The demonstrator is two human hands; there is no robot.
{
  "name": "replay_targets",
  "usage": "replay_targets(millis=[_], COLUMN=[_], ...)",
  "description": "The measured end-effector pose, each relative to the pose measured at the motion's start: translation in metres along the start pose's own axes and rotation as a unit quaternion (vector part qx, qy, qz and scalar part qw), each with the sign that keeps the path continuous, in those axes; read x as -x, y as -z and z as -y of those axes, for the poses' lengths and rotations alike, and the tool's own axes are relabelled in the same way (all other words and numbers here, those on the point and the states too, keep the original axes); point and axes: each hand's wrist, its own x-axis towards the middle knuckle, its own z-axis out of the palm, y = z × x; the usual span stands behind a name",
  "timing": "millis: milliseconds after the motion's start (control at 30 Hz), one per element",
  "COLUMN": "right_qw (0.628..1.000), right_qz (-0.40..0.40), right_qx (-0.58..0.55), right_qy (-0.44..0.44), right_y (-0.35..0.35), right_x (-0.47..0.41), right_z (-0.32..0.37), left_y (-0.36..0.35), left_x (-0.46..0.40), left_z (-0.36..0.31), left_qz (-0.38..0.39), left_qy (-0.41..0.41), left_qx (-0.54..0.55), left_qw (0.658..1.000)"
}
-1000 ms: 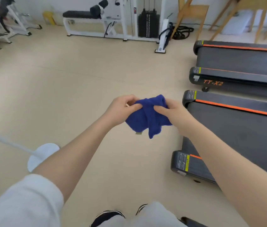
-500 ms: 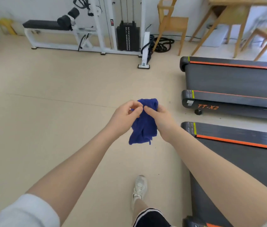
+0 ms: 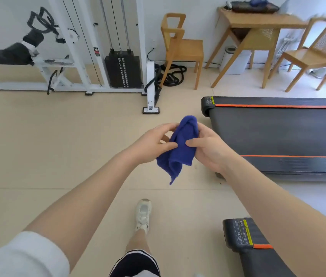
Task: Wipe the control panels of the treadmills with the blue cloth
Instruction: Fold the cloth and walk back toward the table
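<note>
Both hands grip the blue cloth [image 3: 180, 148] in mid-air above the floor [image 3: 58, 156]. Left hand [image 3: 154, 143] pinches its left side, thumb on the front, fingers curled behind. Right hand [image 3: 208, 148] does the same on the right side. Cloth bunched and folded, one corner hanging down. Far treadmill [image 3: 278, 132] cut off at the right edge; near treadmill [image 3: 244, 236] partly hidden by the right forearm. No control panel is visible.

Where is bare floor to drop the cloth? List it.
Bare beige floor lies between the white weight machine and the black orange-striped treadmill. It is crowded by the wall: coiled black rope, wooden chairs.
</note>
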Motion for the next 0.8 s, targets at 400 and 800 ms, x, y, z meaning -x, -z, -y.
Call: replay_targets(millis=[400, 800], right_qw=[0.821, 0.886], right_qz=[-0.254, -0.285], right_qx=[0.511, 0.355], right_qy=[-0.009, -0.091], right_y=[0.136, 0.346], right_x=[-0.373, -0.671], right_z=[0.155, 0.279], left_y=[0.202, 0.259], left_x=[-0.393, -0.805], left_z=[0.083, 0.126], left_qz=[-0.058, -0.036], left_qy=[0.03, 0.073], left_qx=[-0.12, 0.076], left_qw=[0.991, 0.994])
